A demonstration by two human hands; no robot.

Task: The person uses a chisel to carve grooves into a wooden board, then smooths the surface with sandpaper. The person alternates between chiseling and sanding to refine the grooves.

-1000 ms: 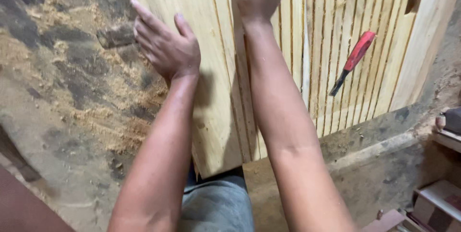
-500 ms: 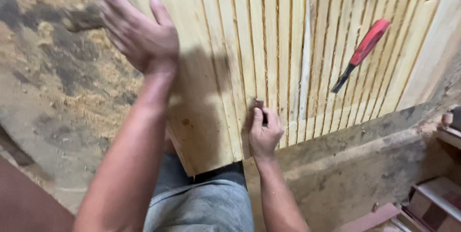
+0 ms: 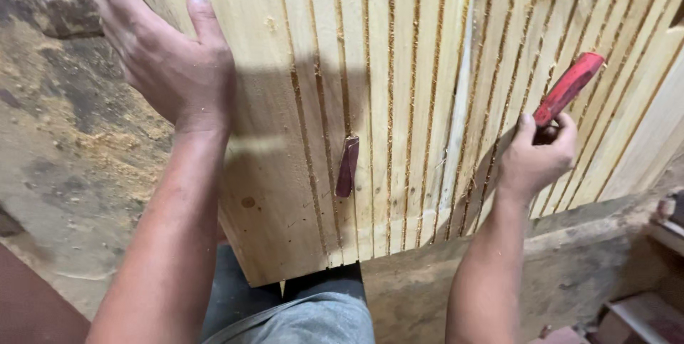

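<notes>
A pale wooden panel (image 3: 420,45) cut into many narrow grooved strips fills the middle of the head view. My left hand (image 3: 167,59) rests flat against the panel's left edge, fingers stretched upward. My right hand (image 3: 536,159) grips the red-handled tool (image 3: 570,87) lying on the panel's right part; the tool's lower end is hidden by the hand. A small dark brown wedge-shaped piece (image 3: 347,166) sticks in a groove near the panel's bottom middle, between both hands.
Sawdust covers the dirt floor (image 3: 64,144) to the left. A rough wooden bench edge (image 3: 570,244) runs below the panel at right. My grey-clad knee (image 3: 313,319) shows under the panel's bottom edge.
My right hand left the dark piece in the groove and moved right onto the red-handled tool. The view came closer; my left hand stays on the panel's left edge.
</notes>
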